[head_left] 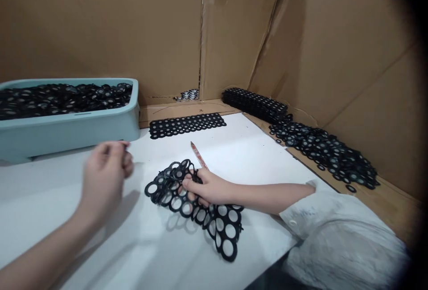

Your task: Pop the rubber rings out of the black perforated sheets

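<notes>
One bare forearm [50,254] leads to a closed, blurred left hand [105,172], contents unclear, while the right hand [210,187] grips black netting [175,204] near the front edge of the table [160,267].

The tub [70,132] is smooth plastic with a soft sheen; the walls [117,22] are matt, creased cardboard. The mesh [203,223] looks like slightly glossy plastic (or rubber, hard to tell). The tabletop [247,161] is smooth and pale, the sleeve [317,218] crumpled cloth.
</notes>
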{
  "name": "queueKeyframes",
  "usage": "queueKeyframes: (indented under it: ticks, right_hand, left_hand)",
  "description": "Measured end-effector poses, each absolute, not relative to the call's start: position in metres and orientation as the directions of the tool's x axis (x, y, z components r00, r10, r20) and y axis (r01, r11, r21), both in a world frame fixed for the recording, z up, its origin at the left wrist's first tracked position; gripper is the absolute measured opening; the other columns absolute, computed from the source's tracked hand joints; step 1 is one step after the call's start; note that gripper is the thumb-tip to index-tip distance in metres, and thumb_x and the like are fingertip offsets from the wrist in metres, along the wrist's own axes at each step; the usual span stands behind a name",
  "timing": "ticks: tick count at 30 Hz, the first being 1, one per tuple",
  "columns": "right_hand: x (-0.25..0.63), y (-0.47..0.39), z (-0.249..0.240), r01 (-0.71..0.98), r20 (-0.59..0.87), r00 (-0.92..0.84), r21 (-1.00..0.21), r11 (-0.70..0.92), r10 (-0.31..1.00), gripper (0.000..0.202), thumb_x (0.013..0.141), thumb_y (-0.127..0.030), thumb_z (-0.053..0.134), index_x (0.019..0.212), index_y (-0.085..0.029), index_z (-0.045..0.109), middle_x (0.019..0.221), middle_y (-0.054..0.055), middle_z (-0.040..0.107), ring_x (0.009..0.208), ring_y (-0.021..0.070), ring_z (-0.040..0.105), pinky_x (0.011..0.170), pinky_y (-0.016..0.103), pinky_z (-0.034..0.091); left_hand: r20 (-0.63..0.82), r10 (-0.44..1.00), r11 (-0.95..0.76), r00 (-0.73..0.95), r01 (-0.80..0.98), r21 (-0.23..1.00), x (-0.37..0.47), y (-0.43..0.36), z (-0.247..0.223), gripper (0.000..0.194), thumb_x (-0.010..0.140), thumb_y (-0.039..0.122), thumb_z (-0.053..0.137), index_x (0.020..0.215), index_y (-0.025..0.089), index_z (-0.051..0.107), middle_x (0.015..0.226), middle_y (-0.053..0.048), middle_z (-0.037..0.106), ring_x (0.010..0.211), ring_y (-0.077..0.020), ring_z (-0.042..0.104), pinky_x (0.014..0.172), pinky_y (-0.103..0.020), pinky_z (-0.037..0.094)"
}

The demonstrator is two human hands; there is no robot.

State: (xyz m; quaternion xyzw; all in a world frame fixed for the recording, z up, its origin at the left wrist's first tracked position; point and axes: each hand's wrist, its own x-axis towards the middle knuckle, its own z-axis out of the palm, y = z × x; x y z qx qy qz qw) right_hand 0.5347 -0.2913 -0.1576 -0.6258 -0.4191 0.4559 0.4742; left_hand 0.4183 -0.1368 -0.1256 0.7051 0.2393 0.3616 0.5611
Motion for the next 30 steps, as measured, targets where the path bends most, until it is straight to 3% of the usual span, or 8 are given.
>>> queueKeyframes:
  ticks: [3, 6, 10, 18, 22, 26, 30]
  right_hand:
    - [0.532, -0.293, -0.159, 0.116, -0.182, 0.209, -0.971, -0.21, 0.961, 0.022, 0.086, -0.036, 0.038, 0.078, -0.016, 0.043, 0.06, -0.002, 0.052, 0.035, 0.0032, 0.039, 0.033, 0.016, 0.033]
    - [0.529, -0.291, -0.16, 0.075, -0.092, 0.205, -0.991, -0.109, 0.974, 0.019, 0.083, -0.036, 0.045, 0.082, -0.018, 0.039, 0.064, -0.003, 0.05, 0.038, 0.0043, 0.042, 0.031, 0.016, 0.034]
    - [0.527, -0.29, -0.16, 0.101, 0.001, 0.222, -0.995, -0.022, 0.975, 0.019, 0.08, -0.033, 0.05, 0.09, -0.019, 0.041, 0.074, -0.003, 0.053, 0.036, 0.0025, 0.038, 0.031, 0.017, 0.035]
    - [0.524, -0.291, -0.159, 0.114, 0.008, 0.21, -0.993, -0.016, 0.978, 0.016, 0.083, -0.033, 0.045, 0.086, -0.018, 0.045, 0.078, -0.001, 0.055, 0.042, 0.0031, 0.037, 0.035, 0.017, 0.034]
    - [0.526, -0.291, -0.157, 0.125, 0.024, 0.169, -0.992, 0.003, 0.985, 0.012, 0.085, -0.03, 0.043, 0.086, -0.018, 0.045, 0.079, -0.001, 0.055, 0.044, 0.003, 0.037, 0.039, 0.017, 0.034]
    - [0.528, -0.291, -0.155, 0.152, 0.018, 0.138, -0.988, -0.003, 0.99, 0.01, 0.085, -0.027, 0.043, 0.083, -0.018, 0.044, 0.078, -0.002, 0.053, 0.044, 0.0026, 0.038, 0.039, 0.017, 0.033]
    - [0.529, -0.29, -0.156, 0.111, -0.023, 0.063, -0.993, -0.03, 0.998, 0.011, 0.085, -0.028, 0.041, 0.084, -0.018, 0.043, 0.076, -0.002, 0.054, 0.042, 0.0029, 0.038, 0.036, 0.016, 0.035]
  left_hand:
    - [0.392, 0.705, -0.479, 0.591, -0.01, 0.878, 0.415, -0.137, -0.124, 0.017, 0.084, 0.037, 0.039, 0.09, 0.024, 0.047, 0.062, 0.005, 0.039, 0.054, -0.0081, 0.038, 0.048, -0.02, 0.03]
    - [0.36, 0.588, -0.658, 0.725, 0.169, 0.734, 0.414, -0.154, -0.129, 0.019, 0.084, 0.036, 0.039, 0.094, 0.024, 0.049, 0.055, 0.005, 0.043, 0.047, -0.0097, 0.039, 0.047, -0.022, 0.03]
    - [0.316, 0.435, -0.763, 0.843, 0.159, 0.626, 0.415, -0.172, -0.134, 0.018, 0.084, 0.035, 0.037, 0.087, 0.024, 0.051, 0.059, 0.003, 0.054, 0.048, -0.0119, 0.046, 0.049, -0.022, 0.032]
    - [0.193, 0.368, -0.692, 0.909, 0.129, 0.71, 0.416, -0.177, -0.138, 0.019, 0.086, 0.034, 0.031, 0.084, 0.024, 0.047, 0.065, 0.002, 0.059, 0.056, -0.0144, 0.053, 0.055, -0.023, 0.037]
    - [0.133, 0.368, -0.643, 0.92, 0.148, 0.751, 0.415, -0.179, -0.139, 0.019, 0.087, 0.036, 0.029, 0.086, 0.024, 0.044, 0.057, 0.004, 0.056, 0.053, -0.0136, 0.052, 0.053, -0.022, 0.037]
    - [0.115, 0.371, -0.653, 0.921, 0.171, 0.738, 0.414, -0.18, -0.141, 0.019, 0.082, 0.042, 0.039, 0.086, 0.024, 0.043, 0.065, 0.003, 0.059, 0.055, -0.014, 0.052, 0.052, -0.023, 0.036]
    - [0.106, 0.384, -0.572, 0.917, 0.146, 0.807, 0.414, -0.177, -0.141, 0.019, 0.083, 0.042, 0.038, 0.081, 0.024, 0.042, 0.057, 0.005, 0.055, 0.051, -0.0131, 0.049, 0.051, -0.022, 0.036]
